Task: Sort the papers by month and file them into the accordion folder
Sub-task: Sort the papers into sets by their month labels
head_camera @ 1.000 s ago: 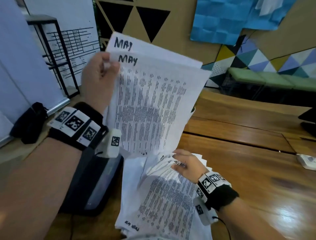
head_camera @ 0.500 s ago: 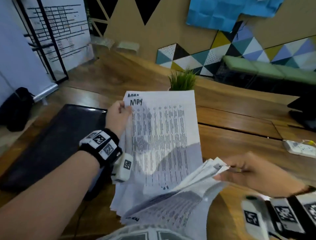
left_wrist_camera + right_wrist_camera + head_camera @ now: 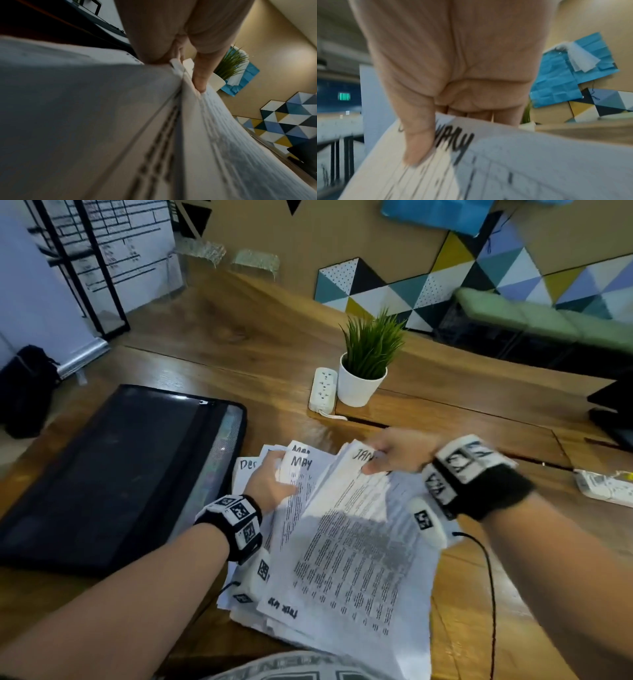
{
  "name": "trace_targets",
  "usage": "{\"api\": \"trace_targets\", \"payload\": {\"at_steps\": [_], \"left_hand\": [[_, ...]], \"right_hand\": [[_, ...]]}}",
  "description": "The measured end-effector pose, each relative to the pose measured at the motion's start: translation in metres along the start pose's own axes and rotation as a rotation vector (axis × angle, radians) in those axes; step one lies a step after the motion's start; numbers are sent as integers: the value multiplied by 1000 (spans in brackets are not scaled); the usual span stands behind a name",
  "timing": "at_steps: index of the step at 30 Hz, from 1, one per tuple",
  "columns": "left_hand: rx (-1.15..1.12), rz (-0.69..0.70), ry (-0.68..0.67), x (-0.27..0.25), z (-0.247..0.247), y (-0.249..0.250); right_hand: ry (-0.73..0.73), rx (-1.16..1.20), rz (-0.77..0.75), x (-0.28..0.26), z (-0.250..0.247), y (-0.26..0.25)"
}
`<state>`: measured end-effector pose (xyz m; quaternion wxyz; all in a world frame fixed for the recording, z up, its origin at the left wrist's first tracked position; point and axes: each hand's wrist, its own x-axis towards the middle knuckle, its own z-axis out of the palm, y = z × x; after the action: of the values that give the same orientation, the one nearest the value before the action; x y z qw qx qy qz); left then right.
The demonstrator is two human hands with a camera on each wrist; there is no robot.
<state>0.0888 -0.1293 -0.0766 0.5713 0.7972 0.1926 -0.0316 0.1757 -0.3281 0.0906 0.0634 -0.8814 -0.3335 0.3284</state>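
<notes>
A black bag (image 3: 25,392) sits on the floor at far left, by a black frame (image 3: 102,285) with a whiteboard (image 3: 137,241) behind it. On the wooden table (image 3: 239,350) the black accordion folder (image 3: 113,467) lies flat, just left of the papers and apart from both hands.

The left hand (image 3: 270,484) grips the left side of the sheets headed "MAY" (image 3: 301,463), fingers curled over the top corner. From the left wrist the thumb (image 3: 199,79) presses on the printed face with the other fingers behind the sheets, so the hand pinches them. A sheet headed "Dec" (image 3: 247,464) lies under that hand, its top left corner showing.

The rest of the papers (image 3: 352,559) spread in a loose pile on the table near the front edge, printed text up; one bottom edge carries handwriting that is upside down and unclear.

The right hand (image 3: 394,453) holds a lifted bundle by its top edge, its top sheet headed "JAN" (image 3: 363,455). From the right wrist the thumb (image 3: 418,142) lies across the heading, where "UARY" shows, and the fingers fold behind the bundle: a pinch, fingers close together.

Behind the papers stand a white power strip (image 3: 323,390) and, touching or just beside it, a potted plant (image 3: 368,364). At far right a small white pack (image 3: 603,486) lies on the table, and a dark object (image 3: 613,409) is cut by the edge
</notes>
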Motion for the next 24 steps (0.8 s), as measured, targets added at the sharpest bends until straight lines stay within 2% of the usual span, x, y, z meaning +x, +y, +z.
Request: {"api": "trace_targets", "payload": {"at_steps": [4,7,11,13,15,17,21,24], "left_hand": [[9,-11,113,-1,-1,3],[-44,10,100,0,-2,2],[-75,-29,134,-5,4,7],[-168,-54,50,-9,5,9],[-283,-74,-131,-15,4,7],[-172,-22,-218,-21,3,1],[-12,5,-143,-31,1,-2],[-22,12,-181,-36,-5,1]], "right_hand": [[32,2,54,44,30,4],[113,6,85,58,33,2],[183,100,99,70,39,3],[220,138,105,72,43,3],[262,159,105,73,48,2],[297,145,92,74,54,1],[393,122,10,73,71,4],[282,136,22,68,71,12]]}}
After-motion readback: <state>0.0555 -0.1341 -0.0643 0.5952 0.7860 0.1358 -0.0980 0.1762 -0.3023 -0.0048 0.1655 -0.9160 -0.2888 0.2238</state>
